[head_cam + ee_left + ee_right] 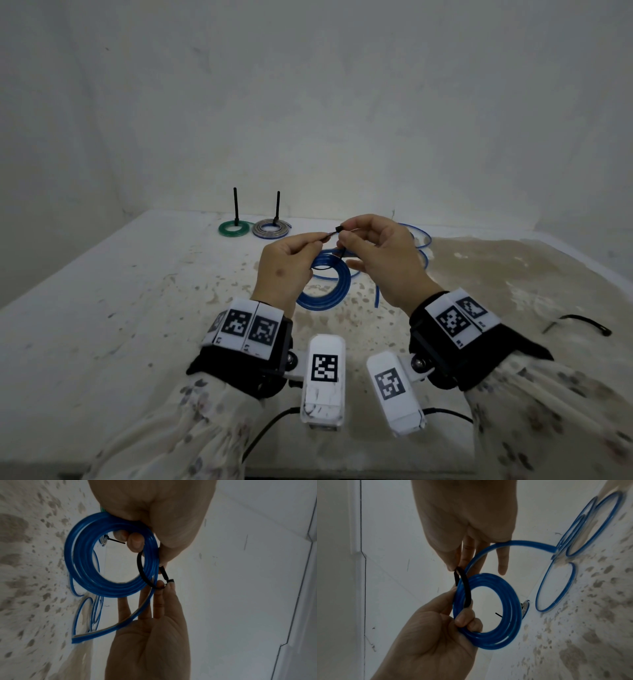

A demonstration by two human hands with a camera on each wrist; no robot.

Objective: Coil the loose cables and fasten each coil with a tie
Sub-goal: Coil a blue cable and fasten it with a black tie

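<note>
Blue coil (325, 284) hangs between my hands above the speckled worktop (137, 291) in the head view: my left hand (279, 265) pinches the tail of the black tie (329, 234), my right hand (380, 253) pinches its head. Far back lie a green coil (234, 229) and a grey coil (271, 230), each with a tie standing up; a spare tie (579, 323) lies at right.

From my left wrist I see curled fingers (135, 540) hooked through the coil, the tie looped round its strands.

From my right wrist I see thumb and forefinger nipping the tie, the other fingers (502, 561) straight; the loose blue cable (556, 585) lies looped on the worktop.
</note>
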